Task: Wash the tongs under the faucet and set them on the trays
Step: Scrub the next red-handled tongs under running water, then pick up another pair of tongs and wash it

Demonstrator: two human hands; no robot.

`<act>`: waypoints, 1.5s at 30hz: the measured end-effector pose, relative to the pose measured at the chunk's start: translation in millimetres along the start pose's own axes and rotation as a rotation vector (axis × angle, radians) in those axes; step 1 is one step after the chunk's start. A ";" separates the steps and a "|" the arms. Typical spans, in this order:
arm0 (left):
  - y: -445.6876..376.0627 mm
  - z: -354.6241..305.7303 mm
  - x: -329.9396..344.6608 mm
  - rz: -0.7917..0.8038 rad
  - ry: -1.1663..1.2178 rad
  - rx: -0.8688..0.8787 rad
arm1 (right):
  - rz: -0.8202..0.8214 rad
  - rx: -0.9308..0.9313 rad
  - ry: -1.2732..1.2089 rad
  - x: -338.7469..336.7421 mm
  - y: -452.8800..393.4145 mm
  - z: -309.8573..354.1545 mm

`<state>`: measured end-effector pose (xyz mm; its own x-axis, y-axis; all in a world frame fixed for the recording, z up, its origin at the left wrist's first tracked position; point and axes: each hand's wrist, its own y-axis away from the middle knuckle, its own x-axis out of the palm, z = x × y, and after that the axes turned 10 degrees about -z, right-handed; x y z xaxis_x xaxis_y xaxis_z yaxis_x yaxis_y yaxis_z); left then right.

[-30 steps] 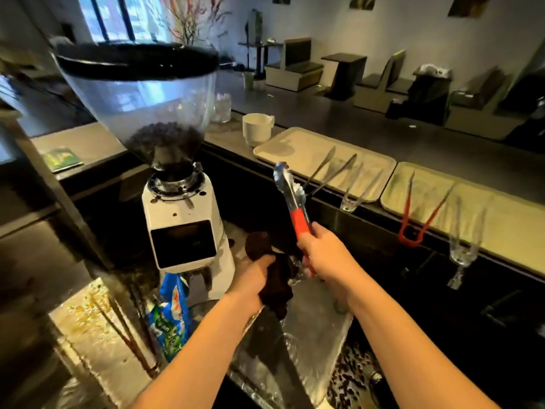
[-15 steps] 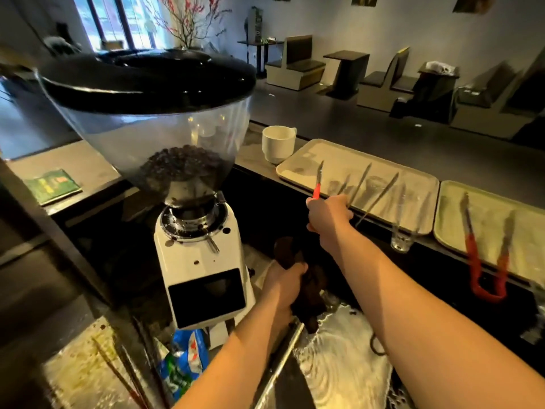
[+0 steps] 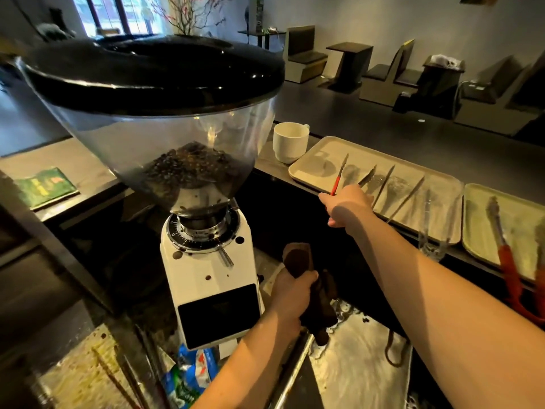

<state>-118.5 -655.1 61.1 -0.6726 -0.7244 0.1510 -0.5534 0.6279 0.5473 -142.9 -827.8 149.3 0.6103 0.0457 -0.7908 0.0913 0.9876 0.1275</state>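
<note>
The right hand (image 3: 346,203) grips the red-handled tongs (image 3: 340,174), their tips (spread apart) over the near tray (image 3: 306,168) beside the cup (image 3: 289,141). The left hand (image 3: 290,293) clutches a dark cloth (image 3: 320,308) above the sink (image 3: 354,364).

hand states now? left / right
Left hand: closed on the dark cloth, over the sink.
Right hand: closed on the red-handled tongs, over the near tray.

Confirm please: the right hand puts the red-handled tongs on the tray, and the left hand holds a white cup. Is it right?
Not quite. In the head view the left hand holds a dark brown cloth, not the white cup. The right hand does bring the red-handled tongs over the tray.
</note>
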 end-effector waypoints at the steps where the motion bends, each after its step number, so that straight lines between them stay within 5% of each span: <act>1: 0.5 0.0 -0.2 0.005 0.004 -0.006 | -0.015 0.000 0.009 -3.3 3.5 0.9; 7: 12.6 8.2 -0.9 0.014 -0.027 -0.029 | -0.135 -0.259 -0.006 -28.1 35.5 -9.4; 10: 25.0 24.8 -4.2 -0.032 -0.045 -0.058 | -0.062 -0.460 -0.071 -35.9 62.4 -42.1; 20: 76.6 99.6 -58.2 -0.185 0.009 -0.123 | 0.280 -0.503 -0.160 -27.8 137.9 -139.5; 36: 119.5 144.6 -237.5 -0.658 0.163 -0.129 | 0.698 -0.689 -0.034 121.4 285.0 -128.9; 45: 92.3 158.5 -307.5 -0.734 0.238 -0.164 | 0.674 -0.765 0.411 242.8 335.2 -135.5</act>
<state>-40.6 -329.3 -65.2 -0.0295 -0.9905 -0.1341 -0.7233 -0.0715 0.6868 -70.8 -465.3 -81.1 0.0298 0.5171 -0.8554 -0.7612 0.5664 0.3158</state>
